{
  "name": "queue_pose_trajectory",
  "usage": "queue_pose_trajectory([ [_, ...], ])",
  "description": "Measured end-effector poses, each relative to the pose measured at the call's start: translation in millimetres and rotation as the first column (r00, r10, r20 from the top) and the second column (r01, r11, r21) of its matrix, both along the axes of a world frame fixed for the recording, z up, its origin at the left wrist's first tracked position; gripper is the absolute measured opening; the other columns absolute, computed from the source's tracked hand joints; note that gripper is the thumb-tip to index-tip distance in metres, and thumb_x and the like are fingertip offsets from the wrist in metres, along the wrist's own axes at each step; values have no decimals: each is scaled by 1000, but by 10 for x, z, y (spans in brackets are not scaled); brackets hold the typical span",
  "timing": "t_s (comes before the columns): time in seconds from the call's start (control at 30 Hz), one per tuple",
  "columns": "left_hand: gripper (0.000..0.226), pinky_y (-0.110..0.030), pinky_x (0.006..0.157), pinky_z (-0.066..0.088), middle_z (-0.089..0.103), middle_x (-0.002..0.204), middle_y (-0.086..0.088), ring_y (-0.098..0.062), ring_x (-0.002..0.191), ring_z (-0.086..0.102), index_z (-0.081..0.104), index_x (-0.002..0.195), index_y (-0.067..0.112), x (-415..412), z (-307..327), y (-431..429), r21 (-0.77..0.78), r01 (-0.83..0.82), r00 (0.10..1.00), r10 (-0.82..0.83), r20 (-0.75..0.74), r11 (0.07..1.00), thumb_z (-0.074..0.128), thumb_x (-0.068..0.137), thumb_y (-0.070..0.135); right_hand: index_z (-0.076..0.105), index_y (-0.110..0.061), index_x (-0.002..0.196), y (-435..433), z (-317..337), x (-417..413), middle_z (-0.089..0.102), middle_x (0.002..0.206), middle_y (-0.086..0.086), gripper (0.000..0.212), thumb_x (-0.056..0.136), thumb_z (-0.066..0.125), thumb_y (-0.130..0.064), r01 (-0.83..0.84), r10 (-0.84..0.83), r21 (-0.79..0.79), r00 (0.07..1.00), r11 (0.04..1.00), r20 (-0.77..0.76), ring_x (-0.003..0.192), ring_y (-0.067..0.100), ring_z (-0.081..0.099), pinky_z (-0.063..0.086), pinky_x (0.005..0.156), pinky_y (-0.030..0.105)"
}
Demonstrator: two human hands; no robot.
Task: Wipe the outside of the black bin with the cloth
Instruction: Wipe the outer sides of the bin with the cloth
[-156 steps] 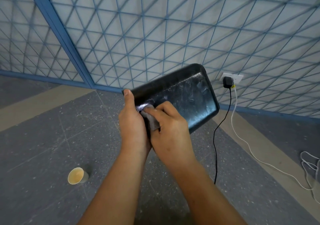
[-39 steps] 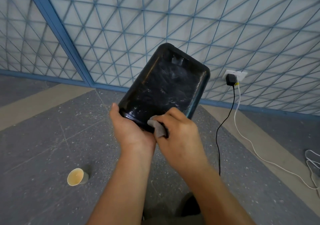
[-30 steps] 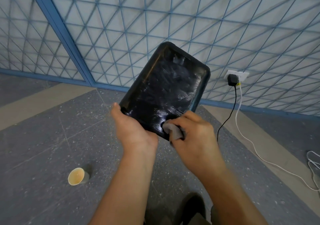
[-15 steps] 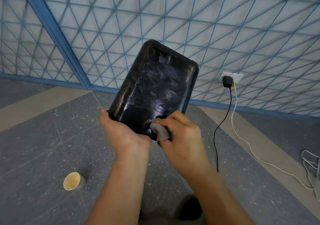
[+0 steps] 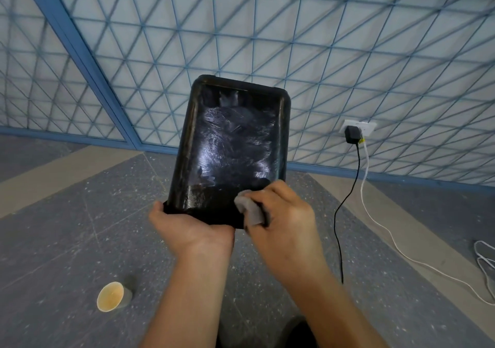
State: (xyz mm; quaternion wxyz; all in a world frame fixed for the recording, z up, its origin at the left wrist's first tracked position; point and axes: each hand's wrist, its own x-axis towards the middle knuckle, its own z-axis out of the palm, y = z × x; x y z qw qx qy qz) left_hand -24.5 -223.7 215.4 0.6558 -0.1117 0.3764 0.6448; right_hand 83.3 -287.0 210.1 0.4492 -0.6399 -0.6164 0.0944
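Note:
I hold the black bin (image 5: pixel 233 144) in the air, standing almost upright on its near end, a broad glossy face with wet streaks turned towards me. My left hand (image 5: pixel 190 227) grips its lower edge from below. My right hand (image 5: pixel 281 213) is closed around a small grey cloth (image 5: pixel 249 211) and presses it against the bin's lower right corner. The far side of the bin is hidden.
A paper cup (image 5: pixel 109 296) lies on the grey speckled floor at the lower left. A blue lattice wall stands behind the bin. At the right, a black charger (image 5: pixel 352 134) sits in a wall socket, with a black cable and a white cable (image 5: pixel 380 227) trailing over the floor.
The bin has turned from leaning right to nearly upright. My right hand with the cloth has shifted right along the bin's lower edge. My left hand keeps its hold.

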Motion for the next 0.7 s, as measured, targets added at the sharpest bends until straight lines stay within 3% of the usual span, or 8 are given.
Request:
queue_pose_trajectory([
  [0.13, 58, -57, 87, 64, 83, 115, -14, -38, 110, 77, 81, 124, 21, -22, 10, -12, -4, -24, 1000, 25, 15, 1000, 42, 104, 58, 81, -17, 96, -1, -12, 184, 67, 91, -6, 18, 95, 65, -25, 118, -118, 5, 993, 993, -22, 73, 10, 67, 58, 66, 33],
  [0.33, 58, -54, 81, 66, 82, 114, -17, -39, 106, 78, 81, 122, 18, 51, 11, -28, 7, -33, 999, 33, 23, 999, 42, 104, 57, 80, -20, 104, 42, 16, -60, 64, 96, -8, 30, 100, 57, -39, -31, 31, -23, 999, 999, 7, 75, 12, 67, 58, 67, 36],
  [0.5, 59, -61, 94, 60, 82, 120, -13, -37, 112, 77, 81, 123, 20, -10, -19, -9, 32, -44, 999, 44, 2, 999, 41, 103, 58, 81, -18, 99, 13, -23, 195, 67, 92, -7, 15, 95, 67, -21, 104, -106, -58, 994, 993, -30, 76, 10, 66, 58, 69, 35],
  [0.6, 57, -53, 89, 65, 83, 116, -12, -35, 105, 80, 83, 118, 20, 17, -14, -2, 51, -53, 997, 55, -45, 997, 43, 103, 57, 80, -19, 102, 53, 26, -40, 65, 96, -6, 27, 102, 57, -33, 27, -28, -56, 999, 998, -17, 76, 13, 66, 59, 68, 38],
  [0.7, 51, -42, 71, 66, 83, 97, -11, -31, 87, 83, 84, 105, 18, 17, -12, 13, 64, -35, 995, 40, -88, 997, 47, 103, 54, 79, -21, 106, 71, 69, -174, 64, 98, -7, 29, 105, 55, -37, -51, 52, -26, 998, 998, 35, 76, 13, 66, 59, 66, 39],
])
